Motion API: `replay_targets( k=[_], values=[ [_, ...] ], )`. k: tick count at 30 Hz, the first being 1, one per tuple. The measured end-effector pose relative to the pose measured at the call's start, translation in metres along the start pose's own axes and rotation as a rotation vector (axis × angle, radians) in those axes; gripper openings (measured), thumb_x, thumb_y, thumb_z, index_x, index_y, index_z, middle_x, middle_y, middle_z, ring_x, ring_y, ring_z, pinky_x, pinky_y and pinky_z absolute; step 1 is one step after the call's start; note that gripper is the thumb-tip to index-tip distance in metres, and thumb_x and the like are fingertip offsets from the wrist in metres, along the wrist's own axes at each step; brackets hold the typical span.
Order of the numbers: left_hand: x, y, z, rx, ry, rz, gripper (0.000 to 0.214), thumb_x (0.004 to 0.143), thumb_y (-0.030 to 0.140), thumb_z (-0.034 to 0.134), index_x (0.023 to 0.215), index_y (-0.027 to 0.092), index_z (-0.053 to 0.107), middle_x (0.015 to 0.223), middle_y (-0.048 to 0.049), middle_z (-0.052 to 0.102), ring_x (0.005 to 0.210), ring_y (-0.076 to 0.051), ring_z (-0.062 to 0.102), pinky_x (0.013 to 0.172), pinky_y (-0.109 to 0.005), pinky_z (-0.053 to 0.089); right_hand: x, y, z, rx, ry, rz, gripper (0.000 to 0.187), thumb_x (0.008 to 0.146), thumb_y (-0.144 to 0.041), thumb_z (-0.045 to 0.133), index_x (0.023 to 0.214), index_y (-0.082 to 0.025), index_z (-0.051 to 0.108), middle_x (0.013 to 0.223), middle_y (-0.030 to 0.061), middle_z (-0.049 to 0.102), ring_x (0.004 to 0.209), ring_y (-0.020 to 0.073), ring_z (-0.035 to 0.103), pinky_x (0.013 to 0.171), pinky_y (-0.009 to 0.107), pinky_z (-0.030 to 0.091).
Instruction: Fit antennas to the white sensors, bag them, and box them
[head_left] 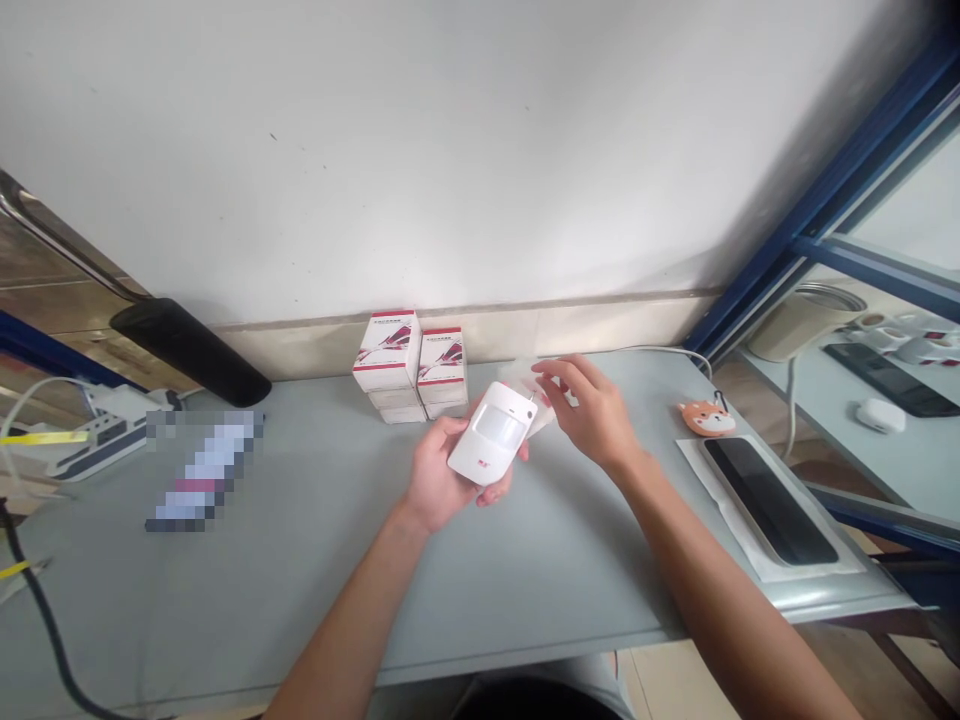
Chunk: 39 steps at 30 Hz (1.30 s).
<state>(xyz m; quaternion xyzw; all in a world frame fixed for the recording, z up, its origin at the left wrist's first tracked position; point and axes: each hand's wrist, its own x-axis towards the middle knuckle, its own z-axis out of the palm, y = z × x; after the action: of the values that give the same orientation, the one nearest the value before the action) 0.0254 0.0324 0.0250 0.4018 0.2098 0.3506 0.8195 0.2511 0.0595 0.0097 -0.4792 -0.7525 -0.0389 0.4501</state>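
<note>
My left hand (439,478) is wrapped round a white plastic sensor unit (493,433) with a pale window on its front, held tilted above the grey table (300,560). My right hand (592,410) is at the unit's upper right end, its fingers curled and pinching a thin clear plastic film or bag (541,400) that hangs beside the unit. Just behind the hands stand two stacks of white and red boxes (411,365) against the wall.
A black phone (766,498) lies on white paper at the table's right, with an orange animal-shaped charm (706,417) beside it. A black lamp head (191,350), a power strip (97,432) and cables sit at the left. A blurred-out object (201,468) lies left of centre.
</note>
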Motion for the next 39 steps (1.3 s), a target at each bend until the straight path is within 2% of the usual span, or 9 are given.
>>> replay_targets(
  k=[7, 15, 20, 25, 30, 32, 33, 36, 39],
  values=[
    [0.0, -0.014, 0.0, 0.306, 0.104, 0.023, 0.062, 0.102, 0.042, 0.041, 0.163, 0.028, 0.032, 0.106, -0.0092, 0.072, 0.055, -0.015, 0.059, 0.054, -0.029, 0.039, 0.001, -0.006, 0.001, -0.049, -0.012, 0.033, 0.016, 0.106, -0.034, 0.059, 0.106, -0.027, 0.073, 0.091, 0.003, 0.073, 0.08, 0.0179, 0.066, 0.06, 0.03, 0.043],
    [-0.005, -0.018, 0.007, 0.539, 0.0, -0.057, 0.057, 0.103, 0.039, 0.044, 0.16, 0.034, 0.042, 0.111, -0.007, 0.065, 0.07, -0.015, 0.056, 0.064, -0.029, 0.044, 0.001, -0.008, -0.004, -0.049, -0.093, 0.147, 0.014, 0.103, -0.039, 0.066, 0.096, -0.027, 0.071, 0.085, -0.0021, 0.072, 0.065, 0.0129, 0.059, 0.056, 0.028, 0.038],
    [-0.004, -0.026, 0.015, 0.602, 0.162, -0.013, 0.06, 0.105, 0.04, 0.042, 0.164, 0.033, 0.037, 0.105, -0.0058, 0.062, 0.073, -0.016, 0.05, 0.067, -0.029, 0.043, 0.003, -0.005, -0.006, 0.025, -0.101, 0.169, 0.017, 0.103, -0.04, 0.064, 0.096, -0.027, 0.072, 0.084, -0.0009, 0.07, 0.061, 0.0132, 0.058, 0.058, 0.028, 0.042],
    [0.001, -0.035, 0.017, 0.514, 0.332, 0.083, 0.063, 0.104, 0.043, 0.042, 0.165, 0.03, 0.033, 0.088, -0.0025, 0.06, 0.07, -0.017, 0.051, 0.062, -0.029, 0.041, 0.003, -0.01, -0.004, 0.022, -0.096, 0.166, 0.015, 0.103, -0.038, 0.061, 0.101, -0.028, 0.072, 0.085, 0.0002, 0.071, 0.06, 0.0132, 0.057, 0.056, 0.027, 0.041],
    [0.003, -0.039, 0.019, 0.478, 0.483, 0.174, 0.06, 0.103, 0.039, 0.041, 0.162, 0.032, 0.032, 0.102, -0.0047, 0.063, 0.069, -0.017, 0.055, 0.058, -0.029, 0.042, 0.001, -0.023, -0.003, 0.001, -0.114, 0.184, 0.012, 0.102, -0.033, 0.061, 0.102, -0.029, 0.072, 0.085, -0.0005, 0.072, 0.062, 0.0132, 0.059, 0.055, 0.027, 0.038],
    [0.003, -0.04, 0.021, 0.553, 0.484, 0.19, 0.059, 0.104, 0.039, 0.043, 0.162, 0.031, 0.035, 0.119, -0.0087, 0.066, 0.081, -0.02, 0.061, 0.065, -0.031, 0.048, 0.002, -0.027, -0.004, 0.013, -0.103, 0.218, 0.01, 0.1, -0.033, 0.063, 0.099, -0.029, 0.072, 0.085, -0.0014, 0.072, 0.062, 0.0132, 0.059, 0.056, 0.027, 0.039],
    [0.002, -0.04, 0.022, 0.622, 0.479, 0.213, 0.058, 0.105, 0.039, 0.044, 0.162, 0.03, 0.038, 0.132, -0.0107, 0.065, 0.095, -0.024, 0.065, 0.075, -0.034, 0.052, 0.002, -0.029, -0.004, 0.025, -0.095, 0.237, 0.009, 0.099, -0.033, 0.063, 0.097, -0.029, 0.071, 0.084, -0.0019, 0.072, 0.062, 0.0131, 0.059, 0.056, 0.027, 0.039],
    [-0.001, -0.038, 0.025, 0.861, 0.468, 0.309, 0.056, 0.106, 0.035, 0.045, 0.162, 0.028, 0.042, 0.163, -0.0094, 0.049, 0.141, -0.033, 0.051, 0.111, -0.043, 0.043, 0.003, -0.032, -0.005, 0.069, -0.077, 0.278, 0.01, 0.099, -0.034, 0.063, 0.093, -0.027, 0.068, 0.085, -0.002, 0.072, 0.064, 0.0138, 0.06, 0.058, 0.028, 0.041],
    [-0.005, -0.035, 0.028, 1.016, 0.483, 0.308, 0.059, 0.106, 0.032, 0.045, 0.164, 0.029, 0.039, 0.166, -0.009, 0.047, 0.145, -0.036, 0.049, 0.114, -0.047, 0.04, 0.003, -0.033, -0.005, 0.152, -0.081, 0.31, 0.012, 0.099, -0.035, 0.062, 0.091, -0.026, 0.065, 0.084, -0.0012, 0.071, 0.064, 0.0146, 0.06, 0.059, 0.029, 0.044]
  ],
)
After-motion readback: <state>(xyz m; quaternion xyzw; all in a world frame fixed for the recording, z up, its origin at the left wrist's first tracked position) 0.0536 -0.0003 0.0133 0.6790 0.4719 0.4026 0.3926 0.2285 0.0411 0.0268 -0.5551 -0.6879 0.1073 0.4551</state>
